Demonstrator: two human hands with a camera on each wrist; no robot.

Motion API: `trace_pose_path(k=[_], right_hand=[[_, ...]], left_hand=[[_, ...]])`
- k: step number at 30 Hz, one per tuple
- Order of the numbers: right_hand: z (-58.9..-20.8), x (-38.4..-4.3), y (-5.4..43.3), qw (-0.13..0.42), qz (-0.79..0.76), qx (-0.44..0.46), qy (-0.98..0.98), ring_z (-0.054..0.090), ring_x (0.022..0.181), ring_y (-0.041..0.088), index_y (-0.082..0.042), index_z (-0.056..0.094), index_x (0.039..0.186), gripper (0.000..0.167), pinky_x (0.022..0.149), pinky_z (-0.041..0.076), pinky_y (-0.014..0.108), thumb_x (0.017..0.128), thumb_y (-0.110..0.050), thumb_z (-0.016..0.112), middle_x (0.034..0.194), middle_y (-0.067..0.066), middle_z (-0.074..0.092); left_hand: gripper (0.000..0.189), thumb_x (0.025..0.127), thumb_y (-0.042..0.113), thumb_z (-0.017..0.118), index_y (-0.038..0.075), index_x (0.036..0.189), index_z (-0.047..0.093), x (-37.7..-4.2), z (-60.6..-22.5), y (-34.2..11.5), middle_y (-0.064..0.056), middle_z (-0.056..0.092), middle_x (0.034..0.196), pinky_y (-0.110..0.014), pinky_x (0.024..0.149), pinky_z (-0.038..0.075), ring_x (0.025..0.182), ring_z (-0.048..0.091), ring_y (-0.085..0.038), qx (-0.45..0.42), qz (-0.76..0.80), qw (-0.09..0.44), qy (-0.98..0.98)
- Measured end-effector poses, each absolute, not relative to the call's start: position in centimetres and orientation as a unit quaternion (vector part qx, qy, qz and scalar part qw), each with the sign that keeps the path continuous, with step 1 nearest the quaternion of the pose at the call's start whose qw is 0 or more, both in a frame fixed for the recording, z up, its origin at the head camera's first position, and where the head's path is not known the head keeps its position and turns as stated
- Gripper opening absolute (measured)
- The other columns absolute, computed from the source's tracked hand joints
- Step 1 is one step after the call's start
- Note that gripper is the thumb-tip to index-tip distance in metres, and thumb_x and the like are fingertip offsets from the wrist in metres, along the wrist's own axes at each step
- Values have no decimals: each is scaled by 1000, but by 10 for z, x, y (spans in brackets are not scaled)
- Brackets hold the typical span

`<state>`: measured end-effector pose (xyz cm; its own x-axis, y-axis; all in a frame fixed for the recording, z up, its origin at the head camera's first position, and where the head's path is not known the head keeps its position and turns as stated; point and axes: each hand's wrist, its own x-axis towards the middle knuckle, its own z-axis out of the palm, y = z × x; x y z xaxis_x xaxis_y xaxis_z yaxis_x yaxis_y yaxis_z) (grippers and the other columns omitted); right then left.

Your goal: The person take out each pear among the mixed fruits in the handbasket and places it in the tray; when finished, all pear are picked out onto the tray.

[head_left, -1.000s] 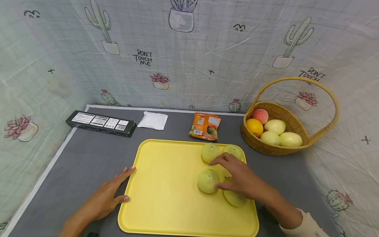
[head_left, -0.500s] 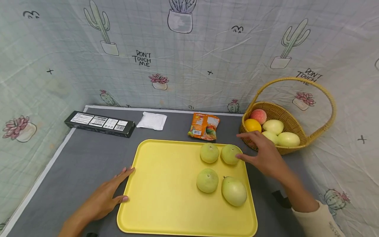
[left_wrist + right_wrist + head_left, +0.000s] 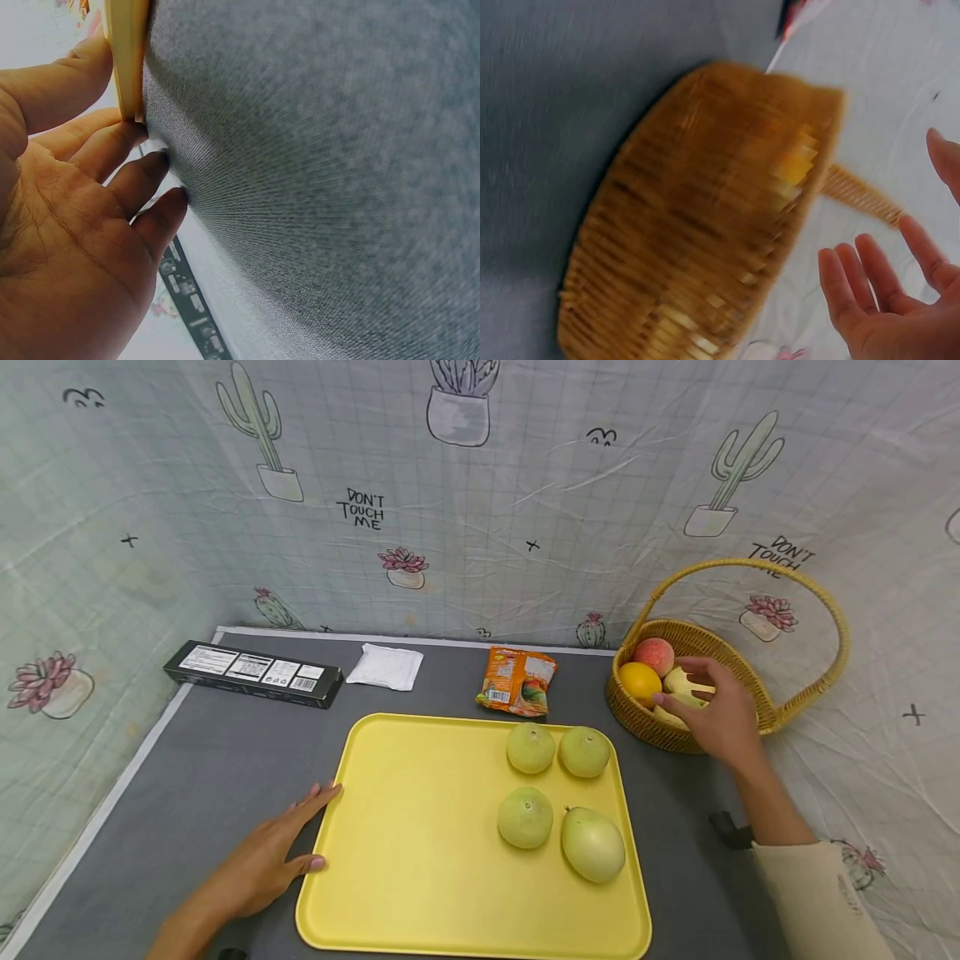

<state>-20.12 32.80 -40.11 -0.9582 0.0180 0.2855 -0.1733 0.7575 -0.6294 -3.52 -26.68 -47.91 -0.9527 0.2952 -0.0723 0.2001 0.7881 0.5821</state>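
My left hand [image 3: 255, 860] touches the left edge of a yellow tray [image 3: 405, 835] with its thumb and straight fingers. On the tray's right half lie several pale green fruits; one, a plumper fruit [image 3: 593, 845], has a short stem. Over the wicker basket [image 3: 660, 731], my right hand [image 3: 720, 714] reaches in with fingers and thumb spread around a pale yellow-green fruit [image 3: 678, 681]. A firm grip cannot be made out. Beside it in the basket sit an orange fruit [image 3: 640, 682] and a red peach [image 3: 654, 656]. The right wrist view shows spread fingers [image 3: 847, 285] above the basket's rim.
A black box [image 3: 255, 673], a white packet [image 3: 386, 667] and an orange snack bag [image 3: 517, 681] lie along the back of the grey table [image 3: 247, 752]. The basket's tall handle [image 3: 750, 562] arches over its fruit. A printed cloth [image 3: 480, 527] hangs behind.
From above the fruits on the tray, my right hand has moved right and away from me into the basket. My left hand has stayed at the tray's edge.
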Motion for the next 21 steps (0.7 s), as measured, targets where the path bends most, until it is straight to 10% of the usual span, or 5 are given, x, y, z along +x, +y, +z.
trace_pose_path(k=[5, 9, 21], right_hand=[[-406, -221, 348, 121, 348, 3, -930, 56, 134, 43, -6, 55, 149, 71, 109, 54, 54, 94, -43, 81, 149, 21, 58], [-409, -235, 360, 106, 343, -18, -933, 54, 137, 46, -5, 53, 151, 74, 111, 49, 64, 95, -47, 79, 152, 24, 56], [-418, -274, 387, 22, 265, -32, -963, 45, 133, 57, 4, 47, 154, 80, 110, 38, 72, 99, -46, 74, 149, 39, 47]], left_hand=[[96, 85, 23, 87, 23, 167, 36, -35, -477, -267, -17, 38, 171, -22, 131, 27, 154, 40, -46, 120, 286, 94, 946], [95, 85, 22, 87, 21, 166, 37, -35, -476, -266, -21, 39, 170, -64, 117, 36, 153, 42, -46, 121, 277, 92, 949], [95, 85, 23, 87, 22, 166, 37, -34, -478, -266, -18, 41, 170, -63, 117, 38, 153, 44, -44, 126, 268, 86, 951]])
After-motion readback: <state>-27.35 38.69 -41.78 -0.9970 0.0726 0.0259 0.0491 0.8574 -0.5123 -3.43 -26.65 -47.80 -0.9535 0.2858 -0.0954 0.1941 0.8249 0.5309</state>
